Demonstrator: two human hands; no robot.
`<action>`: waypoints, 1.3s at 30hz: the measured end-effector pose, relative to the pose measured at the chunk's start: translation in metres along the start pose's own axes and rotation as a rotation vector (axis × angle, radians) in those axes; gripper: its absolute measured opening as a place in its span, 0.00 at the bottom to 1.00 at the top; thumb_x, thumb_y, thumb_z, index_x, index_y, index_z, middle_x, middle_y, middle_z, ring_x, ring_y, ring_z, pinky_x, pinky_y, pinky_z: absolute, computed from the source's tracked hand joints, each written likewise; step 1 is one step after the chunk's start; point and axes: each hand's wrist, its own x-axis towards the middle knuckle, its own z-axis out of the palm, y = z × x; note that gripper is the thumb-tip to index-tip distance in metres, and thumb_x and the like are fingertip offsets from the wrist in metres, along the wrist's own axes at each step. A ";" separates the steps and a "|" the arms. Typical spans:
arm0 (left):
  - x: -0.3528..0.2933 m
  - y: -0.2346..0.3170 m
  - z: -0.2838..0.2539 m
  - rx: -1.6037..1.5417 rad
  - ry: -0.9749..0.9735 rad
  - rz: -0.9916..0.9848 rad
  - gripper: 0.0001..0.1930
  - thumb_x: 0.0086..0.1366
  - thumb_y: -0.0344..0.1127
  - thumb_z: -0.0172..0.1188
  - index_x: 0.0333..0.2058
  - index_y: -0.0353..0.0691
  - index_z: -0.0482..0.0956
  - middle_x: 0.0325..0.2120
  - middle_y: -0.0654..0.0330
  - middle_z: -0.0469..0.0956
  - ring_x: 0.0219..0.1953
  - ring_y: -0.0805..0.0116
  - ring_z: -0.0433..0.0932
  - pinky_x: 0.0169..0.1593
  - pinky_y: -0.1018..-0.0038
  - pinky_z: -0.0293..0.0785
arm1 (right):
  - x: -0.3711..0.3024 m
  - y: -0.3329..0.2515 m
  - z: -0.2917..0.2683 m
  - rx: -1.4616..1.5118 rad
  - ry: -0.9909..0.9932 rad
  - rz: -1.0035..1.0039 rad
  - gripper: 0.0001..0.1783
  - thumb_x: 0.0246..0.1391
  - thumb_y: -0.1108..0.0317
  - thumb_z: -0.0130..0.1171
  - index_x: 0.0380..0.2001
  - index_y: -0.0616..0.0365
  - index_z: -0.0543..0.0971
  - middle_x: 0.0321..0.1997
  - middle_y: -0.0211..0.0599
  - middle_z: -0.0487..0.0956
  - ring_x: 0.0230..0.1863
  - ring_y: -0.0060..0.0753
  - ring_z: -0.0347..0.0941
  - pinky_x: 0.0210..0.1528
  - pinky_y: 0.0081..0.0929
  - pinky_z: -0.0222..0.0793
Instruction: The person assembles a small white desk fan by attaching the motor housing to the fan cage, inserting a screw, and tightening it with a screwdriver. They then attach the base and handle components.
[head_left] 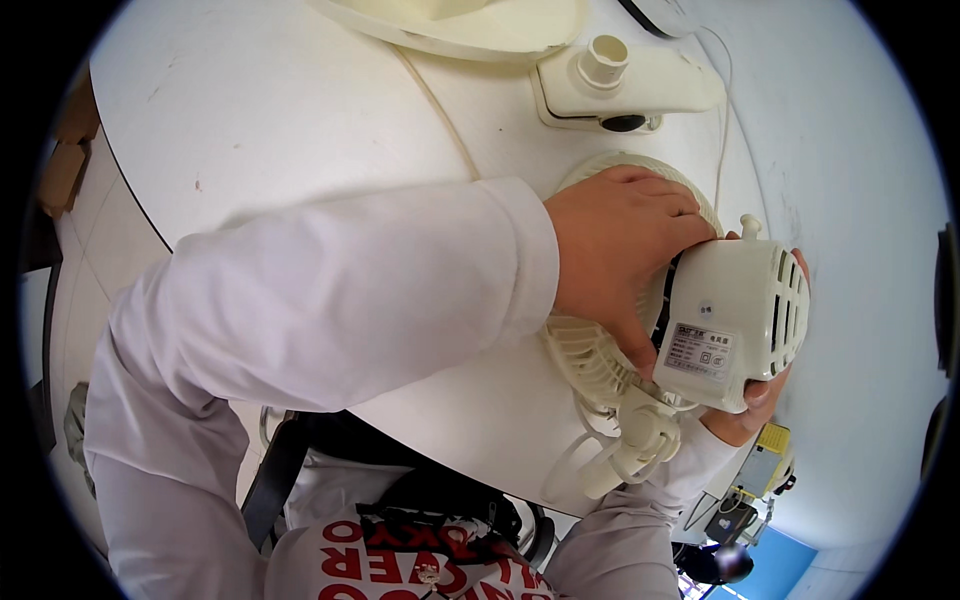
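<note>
A cream electric fan head lies on the white table with its ribbed rear grille (583, 362) showing under and beside my left hand (630, 250). That hand reaches across from the left and presses over the grille, its thumb bent down along the gap beside the motor. Around the far side of the cream motor cover (712, 290) wraps my right hand (762, 398), mostly hidden behind it. The cover is tilted, with a dark gap between it and the grille. Below hangs the fan's neck joint (648, 432), with a pale cord beside it.
Beyond my hands stands a cream fan base (630, 88) with an upright tube and a dark knob. A large cream dish-shaped part (470, 25) lies at the table's far edge. A pale cord (437, 108) crosses the white tabletop (300, 120). A white wall (860, 180) rises on the right.
</note>
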 end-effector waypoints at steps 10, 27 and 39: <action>0.000 -0.002 0.005 0.043 0.030 0.055 0.53 0.31 0.70 0.70 0.52 0.37 0.71 0.47 0.53 0.73 0.55 0.56 0.68 0.63 0.63 0.55 | -0.009 -0.013 0.009 -0.134 0.083 -0.061 0.75 0.15 0.41 0.80 0.65 0.63 0.49 0.59 0.47 0.67 0.59 0.43 0.67 0.60 0.39 0.65; 0.001 -0.001 0.004 0.022 -0.043 0.008 0.54 0.31 0.67 0.71 0.53 0.32 0.68 0.48 0.49 0.73 0.57 0.54 0.68 0.62 0.64 0.56 | 0.000 0.004 -0.005 -0.122 0.090 -0.077 0.77 0.10 0.35 0.79 0.63 0.63 0.53 0.57 0.47 0.69 0.58 0.44 0.69 0.61 0.41 0.65; -0.004 -0.002 0.012 0.070 0.067 -0.013 0.63 0.31 0.68 0.71 0.59 0.25 0.58 0.51 0.46 0.71 0.59 0.53 0.65 0.64 0.66 0.55 | -0.001 0.011 -0.008 0.018 0.103 -0.116 0.71 0.19 0.40 0.79 0.64 0.60 0.52 0.59 0.54 0.67 0.60 0.50 0.67 0.61 0.47 0.65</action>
